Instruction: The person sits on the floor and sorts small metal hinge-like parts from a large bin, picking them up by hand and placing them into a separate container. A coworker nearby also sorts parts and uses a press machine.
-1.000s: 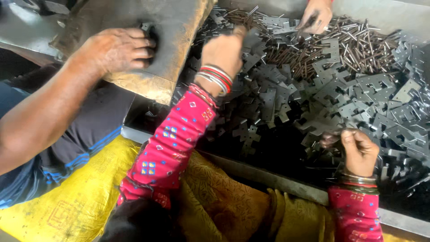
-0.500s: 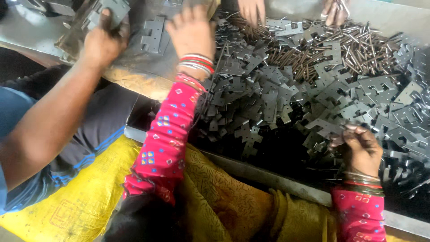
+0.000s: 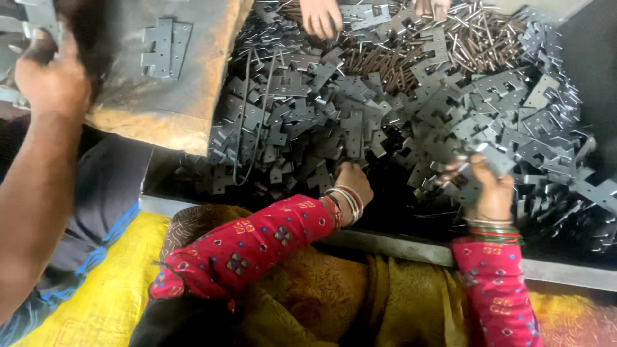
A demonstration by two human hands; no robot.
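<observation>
Grey stamped metal hinge plates (image 3: pixel 385 122) lie heaped in a big loose pile inside a dark metal tray (image 3: pixel 411 247), filling it from the near rim to the far side. Right hand (image 3: pixel 491 189), in a red patterned sleeve with bangles at the wrist, sits at the near right part of the pile, fingers curled closed around one flat grey plate (image 3: pixel 490 156) lifted just above the heap. Left hand (image 3: pixel 352 183), same red sleeve and a stack of bangles, is knuckles-up at the near edge of the pile, fingers bent down among the plates; whether it has hold of one cannot be told. Mixed into the far part of the heap, a mass of thin brown metal pins (image 3: pixel 475 38). A bent dark wire loop (image 3: pixel 254 115) lies over the left of the pile. Just left of the tray, a worn brown-and-grey board (image 3: pixel 167 109) with one assembled grey hinge (image 3: pixel 165 48) resting flat on it. Another person's arm and hand (image 3: pixel 54 80) reach to the board's far left corner. Two more hands of other people (image 3: pixel 321 16) touch the pile at the top edge. Yellow cloth (image 3: pixel 109 289) below left.
</observation>
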